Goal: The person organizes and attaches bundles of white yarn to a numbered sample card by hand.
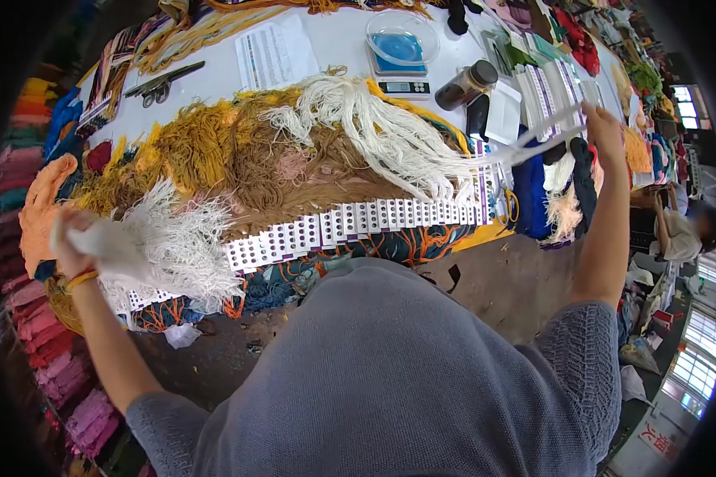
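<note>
Head view: right hand (605,137) clenched on a stretched white strand (533,141), arm out to the right above the desk (207,87). Strand runs back left to the loose white yarn (394,139), which lies across the brown yarn (270,187) mid-desk. Left hand (73,246) motion-blurred, fingers look curled around a white bunch (107,242); exact grip can't tell. Frayed white yarn (183,242) spread just right of it, orange skein (46,211) near it on the other side. Row of white punched cards (358,222) along the near edge, below the brown yarn. Far side of desk: printed sheet (274,54), scale (402,86) carrying a clear dish (402,49), dark jar (466,86) right of scale.
</note>
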